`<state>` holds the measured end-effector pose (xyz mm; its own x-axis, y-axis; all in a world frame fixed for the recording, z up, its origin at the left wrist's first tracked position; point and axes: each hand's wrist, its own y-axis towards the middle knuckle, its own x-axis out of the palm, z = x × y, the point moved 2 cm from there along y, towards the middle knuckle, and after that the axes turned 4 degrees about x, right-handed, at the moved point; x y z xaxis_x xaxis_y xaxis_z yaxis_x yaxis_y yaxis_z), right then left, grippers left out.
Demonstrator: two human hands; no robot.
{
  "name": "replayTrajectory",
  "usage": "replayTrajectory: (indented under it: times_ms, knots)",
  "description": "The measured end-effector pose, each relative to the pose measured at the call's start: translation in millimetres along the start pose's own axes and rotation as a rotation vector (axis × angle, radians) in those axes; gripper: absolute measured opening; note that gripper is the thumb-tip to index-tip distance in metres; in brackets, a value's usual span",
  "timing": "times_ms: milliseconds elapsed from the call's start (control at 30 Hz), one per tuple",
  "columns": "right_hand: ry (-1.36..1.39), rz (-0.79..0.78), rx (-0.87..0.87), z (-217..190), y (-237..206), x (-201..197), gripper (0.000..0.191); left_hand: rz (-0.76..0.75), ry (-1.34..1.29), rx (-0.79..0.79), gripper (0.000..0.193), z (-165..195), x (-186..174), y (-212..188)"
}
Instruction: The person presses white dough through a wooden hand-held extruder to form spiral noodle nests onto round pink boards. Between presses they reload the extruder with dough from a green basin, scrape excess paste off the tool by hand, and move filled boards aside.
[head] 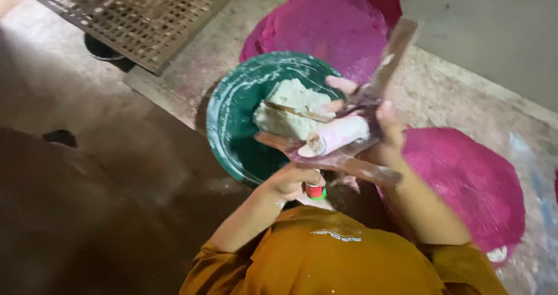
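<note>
Floor: I see a rough, pale floor (pixel 442 91) dusted with white and pink powder, darker and shadowed on my left.
Mat: a woven lattice mat (pixel 133 16) lies at the top left, well apart from both hands, with a dark round pot (pixel 102 49) partly hidden under its edge.
Pink discs: two big round pink discs lie flat on the floor, one (pixel 331 22) beyond the bowl and one (pixel 471 184) to my right, just beside the right forearm.
Bowl: a green bowl (pixel 232 126) sits between the mat and the pink discs, its inside smeared with white streaks.
Paste: a lump of off-white paste (pixel 290 106) rests in the right half of the bowl, right under the sticks.
Shirt: an orange shirt (pixel 337 260) fills the bottom of my view.
Sticks: several flat wooden sticks (pixel 395 51) cross over the bowl's right edge; one long one runs up toward the far pink disc, another (pixel 360 170) lies across below the roll.
Roll: a short pale-pink roll (pixel 340 135) with a white end sits among the sticks, above the bowl's rim, and I read it as the thing being worked.
Right hand: my right hand (pixel 378 120) is closed around the sticks and the roll, fingers wrapped over the top.
Left hand: my left hand (pixel 290 181) is curled at the near end of the lower stick, close below the right; I cannot tell whether it truly grips it.
Small cap: a little red and green object (pixel 315 191) shows just beside the left hand.
</note>
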<state>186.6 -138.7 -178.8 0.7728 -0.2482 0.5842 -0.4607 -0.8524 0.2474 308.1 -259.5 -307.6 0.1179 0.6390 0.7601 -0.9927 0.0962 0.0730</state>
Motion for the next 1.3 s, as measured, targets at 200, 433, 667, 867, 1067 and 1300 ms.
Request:
replayTrajectory:
  times_ms: [200, 433, 667, 867, 1067, 1300]
  knots:
    - [-1.209, -0.083, -0.254, -95, -81, 12, 0.061, 0.064, 1.264, 0.018, 0.051, 35, 94, 17]
    - [-1.641, -0.212, -0.616, -108, -167, 25, 0.048, -0.166, 1.578, -0.461, 0.048, -4, 187, 43]
    - [-1.323, 0.025, -0.084, -150, -257, -34, 0.082, -0.482, 1.421, -0.25, 0.052, -64, 217, 86]
    - [-0.758, 0.208, 1.005, -165, -360, -161, 0.094, -0.467, 0.623, -0.02, 0.067, -90, 223, 112]
    - [-0.649, 0.296, 1.121, -160, -407, -190, 0.103, -0.553, -0.425, 0.293, 0.075, -126, 201, 148]
    - [-0.905, 0.362, 1.323, -164, -392, -176, 0.09, -0.371, -0.668, 0.268, 0.027, -210, 147, 170]
